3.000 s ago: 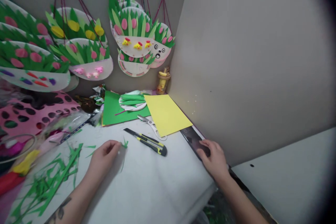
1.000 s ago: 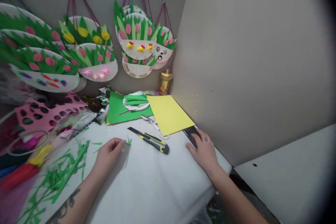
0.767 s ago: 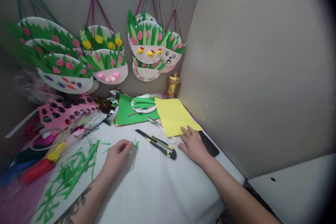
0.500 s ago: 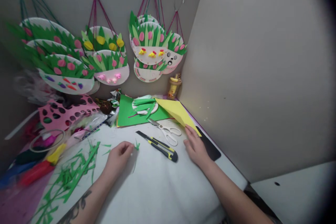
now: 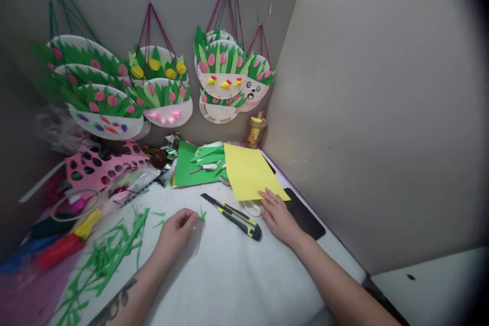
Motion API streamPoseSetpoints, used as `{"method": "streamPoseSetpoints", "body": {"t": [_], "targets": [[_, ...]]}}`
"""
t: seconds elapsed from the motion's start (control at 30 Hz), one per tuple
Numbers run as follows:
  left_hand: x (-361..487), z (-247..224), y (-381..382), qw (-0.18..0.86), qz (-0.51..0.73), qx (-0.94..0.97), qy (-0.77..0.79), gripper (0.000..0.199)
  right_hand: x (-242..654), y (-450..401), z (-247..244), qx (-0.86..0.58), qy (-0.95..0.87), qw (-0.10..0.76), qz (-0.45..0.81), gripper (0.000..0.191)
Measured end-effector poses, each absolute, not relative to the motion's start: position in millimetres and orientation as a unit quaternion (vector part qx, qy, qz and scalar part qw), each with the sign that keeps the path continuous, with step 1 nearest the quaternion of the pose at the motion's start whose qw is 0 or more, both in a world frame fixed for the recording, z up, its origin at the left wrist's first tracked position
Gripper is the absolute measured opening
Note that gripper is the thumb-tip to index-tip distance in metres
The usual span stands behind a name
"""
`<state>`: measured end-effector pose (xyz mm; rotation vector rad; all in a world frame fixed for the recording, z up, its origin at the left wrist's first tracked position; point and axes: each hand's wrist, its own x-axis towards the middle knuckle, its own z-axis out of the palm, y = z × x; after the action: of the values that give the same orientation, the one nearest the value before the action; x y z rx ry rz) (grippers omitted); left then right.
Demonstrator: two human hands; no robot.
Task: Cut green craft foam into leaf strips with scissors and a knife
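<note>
My left hand is closed in a pinch above the white tabletop, with a small green paper scrap at its fingertips. My right hand lies with fingers stretched out on the near edge of a yellow paper sheet. That sheet covers part of a green paper sheet and most of the white scissors, whose handle peeks out below. Between my hands rests a black and yellow utility knife, its blade pointing away to the left. Cut green strips lie on the green sheet.
Green paper offcuts are strewn at the left. Beyond them are pink cut-out foam and a red and yellow item. Decorated paper-plate baskets hang on the wall. A dark flat object lies at right, a yellow-brown cup behind.
The yellow sheet has come down flatter and to the left, now covering most of the scissors. My right hand has gone from holding its edge to resting on it. The view has shifted slightly.
</note>
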<state>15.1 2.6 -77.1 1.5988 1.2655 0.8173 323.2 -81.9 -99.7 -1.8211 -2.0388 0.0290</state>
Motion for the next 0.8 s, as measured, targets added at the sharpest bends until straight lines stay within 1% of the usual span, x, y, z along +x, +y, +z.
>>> {"method": "streamPoseSetpoints", "body": {"t": [0.07,0.23,0.33,0.4,0.47,0.53,0.6,0.7,0.8], "targets": [[15,-76,3,0.456,0.332,0.645,0.516,0.031,323,-87,-97,-0.659,-0.728,0.189,0.011,0.028],[16,-74,2,0.449,0.337,0.651,0.511,0.03,321,-93,-94,-0.699,-0.688,0.191,-0.045,0.025],[16,-73,2,0.45,0.335,0.651,0.511,0.031,320,-95,-92,-0.697,-0.689,0.197,-0.039,0.024],[16,-73,2,0.452,0.332,0.65,0.514,0.032,322,-101,-90,-0.684,-0.694,0.222,-0.037,0.021],[15,-74,2,0.449,0.331,0.649,0.518,0.032,329,-113,-88,-0.673,-0.682,0.279,-0.059,0.019],[15,-74,2,0.446,0.329,0.65,0.52,0.033,341,-132,-88,-0.681,-0.637,0.348,-0.099,0.017],[15,-73,3,0.445,0.324,0.654,0.519,0.033,355,-154,-92,-0.711,-0.57,0.391,-0.128,0.019],[16,-72,2,0.447,0.316,0.658,0.517,0.032,374,-183,-105,-0.758,-0.491,0.41,-0.125,0.024],[17,-71,2,0.446,0.318,0.655,0.52,0.032,383,-197,-116,-0.77,-0.467,0.419,-0.113,0.025]]}}
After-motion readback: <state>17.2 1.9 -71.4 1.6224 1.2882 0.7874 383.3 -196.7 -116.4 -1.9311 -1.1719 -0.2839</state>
